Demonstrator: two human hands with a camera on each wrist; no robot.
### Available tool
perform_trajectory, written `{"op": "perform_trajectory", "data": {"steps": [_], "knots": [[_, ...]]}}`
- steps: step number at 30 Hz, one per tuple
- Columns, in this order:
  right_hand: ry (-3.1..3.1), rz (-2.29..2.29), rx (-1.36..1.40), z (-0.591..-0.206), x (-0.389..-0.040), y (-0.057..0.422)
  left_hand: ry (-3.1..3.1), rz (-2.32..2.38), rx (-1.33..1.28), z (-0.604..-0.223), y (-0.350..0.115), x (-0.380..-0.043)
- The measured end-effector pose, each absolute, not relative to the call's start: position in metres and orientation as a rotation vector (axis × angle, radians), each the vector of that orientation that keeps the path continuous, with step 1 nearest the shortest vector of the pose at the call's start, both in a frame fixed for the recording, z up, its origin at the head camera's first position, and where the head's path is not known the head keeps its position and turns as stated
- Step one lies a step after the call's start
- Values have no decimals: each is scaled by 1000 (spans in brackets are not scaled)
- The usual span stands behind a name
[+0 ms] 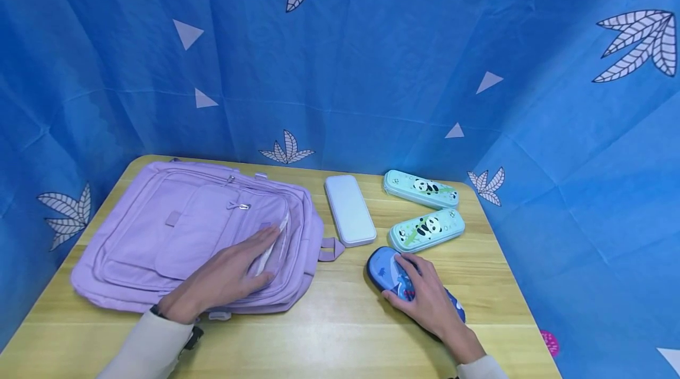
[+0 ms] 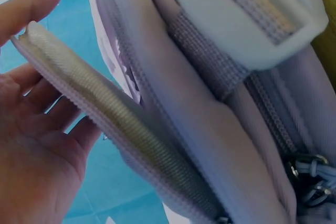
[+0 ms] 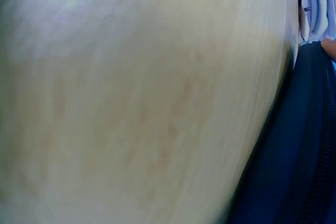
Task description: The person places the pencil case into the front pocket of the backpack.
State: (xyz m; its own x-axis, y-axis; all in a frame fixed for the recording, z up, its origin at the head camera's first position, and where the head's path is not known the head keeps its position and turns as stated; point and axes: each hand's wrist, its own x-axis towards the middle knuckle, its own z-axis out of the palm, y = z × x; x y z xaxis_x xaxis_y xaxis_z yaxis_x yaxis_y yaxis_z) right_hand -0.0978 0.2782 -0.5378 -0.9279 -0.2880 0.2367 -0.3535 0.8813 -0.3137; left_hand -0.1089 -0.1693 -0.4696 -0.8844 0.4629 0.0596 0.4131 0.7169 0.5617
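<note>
A lilac backpack [image 1: 196,202] lies on the left of the table, its front pocket unzipped at the right end, with pale lining [image 1: 268,255] visible. My left hand [image 1: 234,270] is at that pocket mouth, thumb and fingers apart. In the left wrist view the pocket's zipped edge [image 2: 79,98] runs between thumb and fingers, the fingers partly behind it. My right hand [image 1: 425,296] grips a dark blue pencil case [image 1: 382,270] with a printed lid from above, covering its middle. The case's dark side and zipper [image 3: 299,145] show in the right wrist view.
A pale blue pencil case [image 1: 350,211] lies right of the backpack. Two mint panda pencil cases [image 1: 422,187] lie at the back right, the nearer one [image 1: 427,230] close behind the blue case. A blue patterned curtain [image 1: 372,60] borders the wooden table [image 1: 313,332].
</note>
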Motion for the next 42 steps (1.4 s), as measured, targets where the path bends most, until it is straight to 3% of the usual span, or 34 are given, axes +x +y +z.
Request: {"op": "perform_trajectory", "data": {"steps": [14, 26, 42], "knots": [[-2853, 534, 498, -539, -98, 279, 2771, 999, 798, -447, -186, -114], [-2841, 524, 507, -539, -97, 279, 2713, 1067, 660, -428, -211, -117], [-2850, 530, 498, -540, -97, 279, 2744, 1048, 785, -424, -225, -121]]}}
